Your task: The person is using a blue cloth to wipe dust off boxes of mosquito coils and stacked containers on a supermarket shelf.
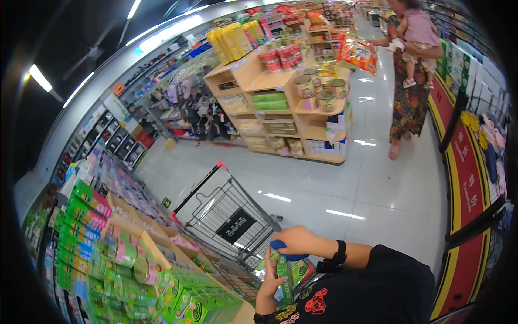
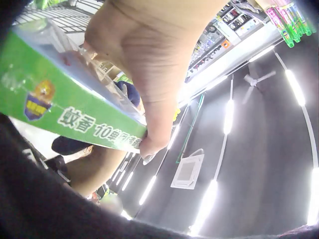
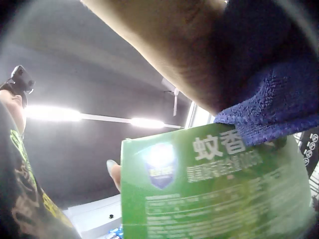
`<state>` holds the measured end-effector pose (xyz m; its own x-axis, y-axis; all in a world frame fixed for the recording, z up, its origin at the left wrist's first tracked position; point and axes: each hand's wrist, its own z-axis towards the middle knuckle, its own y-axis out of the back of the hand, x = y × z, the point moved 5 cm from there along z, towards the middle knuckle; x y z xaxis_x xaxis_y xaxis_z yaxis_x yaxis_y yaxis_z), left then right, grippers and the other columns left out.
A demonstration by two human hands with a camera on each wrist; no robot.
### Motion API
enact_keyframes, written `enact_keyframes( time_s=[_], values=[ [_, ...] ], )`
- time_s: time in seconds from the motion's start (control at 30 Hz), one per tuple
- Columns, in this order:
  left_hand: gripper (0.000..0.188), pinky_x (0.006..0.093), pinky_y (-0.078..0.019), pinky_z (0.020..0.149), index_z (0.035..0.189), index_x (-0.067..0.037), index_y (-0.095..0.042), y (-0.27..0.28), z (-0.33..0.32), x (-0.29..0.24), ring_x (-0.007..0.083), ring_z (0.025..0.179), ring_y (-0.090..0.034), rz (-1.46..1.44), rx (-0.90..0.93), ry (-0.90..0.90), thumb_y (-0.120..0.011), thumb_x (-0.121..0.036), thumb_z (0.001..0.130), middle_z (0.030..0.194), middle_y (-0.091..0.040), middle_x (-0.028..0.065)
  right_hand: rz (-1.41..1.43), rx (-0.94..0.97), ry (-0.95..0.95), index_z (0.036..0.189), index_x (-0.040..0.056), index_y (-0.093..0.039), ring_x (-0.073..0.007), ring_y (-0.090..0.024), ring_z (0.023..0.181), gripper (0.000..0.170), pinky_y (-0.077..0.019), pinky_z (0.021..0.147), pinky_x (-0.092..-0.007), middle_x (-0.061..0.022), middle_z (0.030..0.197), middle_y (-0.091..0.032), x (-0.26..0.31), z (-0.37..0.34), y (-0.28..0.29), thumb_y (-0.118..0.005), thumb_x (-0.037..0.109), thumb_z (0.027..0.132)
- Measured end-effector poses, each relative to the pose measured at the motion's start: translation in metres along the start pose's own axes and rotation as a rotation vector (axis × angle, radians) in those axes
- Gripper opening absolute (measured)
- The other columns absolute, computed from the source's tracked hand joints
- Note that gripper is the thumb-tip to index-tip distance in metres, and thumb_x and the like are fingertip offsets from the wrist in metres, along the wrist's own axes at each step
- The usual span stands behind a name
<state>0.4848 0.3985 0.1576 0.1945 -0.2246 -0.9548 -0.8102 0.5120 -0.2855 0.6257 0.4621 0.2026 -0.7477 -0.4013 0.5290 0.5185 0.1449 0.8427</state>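
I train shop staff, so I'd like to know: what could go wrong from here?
The green box might slip, since the left hand grips it while the right hand holds a blue cloth against it. If dropped, it may hit the shopping cart close by. A careless swing of the left hand could also knock the stacked boxes beside it.

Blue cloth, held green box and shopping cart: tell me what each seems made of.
Blue cloth: probably matte terry fabric, given its fuzzy pile; fibre unclear.
Green box: likely printed card with a shiny finish, going by its straight edges and glare; film wrap possible.
Shopping cart: apparently metal wire, judging by the thin open grid; coating unclear.
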Motion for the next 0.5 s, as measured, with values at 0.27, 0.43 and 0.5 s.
enact_keyframes(
  time_s=[0.27, 0.43, 0.5],
  values=[
    [0.112, 0.0399, -0.0376, 0.095, 0.142, -0.012, -0.005, -0.005, -0.010, -0.009, 0.0304, 0.121, -0.037, -0.134, -0.052, 0.003, -0.070, -0.050, 0.059, 0.137, -0.027, 0.0168, 0.091, -0.210, -0.088, 0.099, 0.0145, -0.055, -0.0304, -0.060, 0.077, 0.035, -0.0485, 0.064, -0.0416, -0.0101, 0.084, -0.059, -0.016, -0.001, -0.007, -0.062, 0.033, 0.071],
    [0.108, 0.0405, -0.0426, 0.091, 0.141, -0.011, -0.011, -0.014, -0.016, -0.040, 0.0280, 0.110, -0.048, -0.325, -0.221, -0.167, -0.065, -0.058, 0.061, 0.129, -0.040, 0.0150, 0.385, -0.316, -0.020, 0.116, 0.0168, -0.050, -0.0255, -0.058, 0.090, 0.041, -0.0477, 0.076, -0.0358, -0.0105, 0.099, -0.058, -0.046, -0.003, -0.031, -0.059, 0.019, 0.076],
    [0.099, 0.0413, -0.0425, 0.091, 0.140, -0.012, -0.018, -0.017, -0.012, -0.053, 0.0281, 0.111, -0.048, -0.326, -0.265, -0.251, -0.049, -0.070, 0.066, 0.129, -0.042, 0.0138, 0.904, -0.063, -0.049, 0.118, 0.0140, -0.049, -0.0196, -0.057, 0.093, 0.037, -0.0470, 0.079, -0.0321, -0.0075, 0.103, -0.058, -0.049, 0.000, -0.052, -0.056, 0.016, 0.081]
  ],
)
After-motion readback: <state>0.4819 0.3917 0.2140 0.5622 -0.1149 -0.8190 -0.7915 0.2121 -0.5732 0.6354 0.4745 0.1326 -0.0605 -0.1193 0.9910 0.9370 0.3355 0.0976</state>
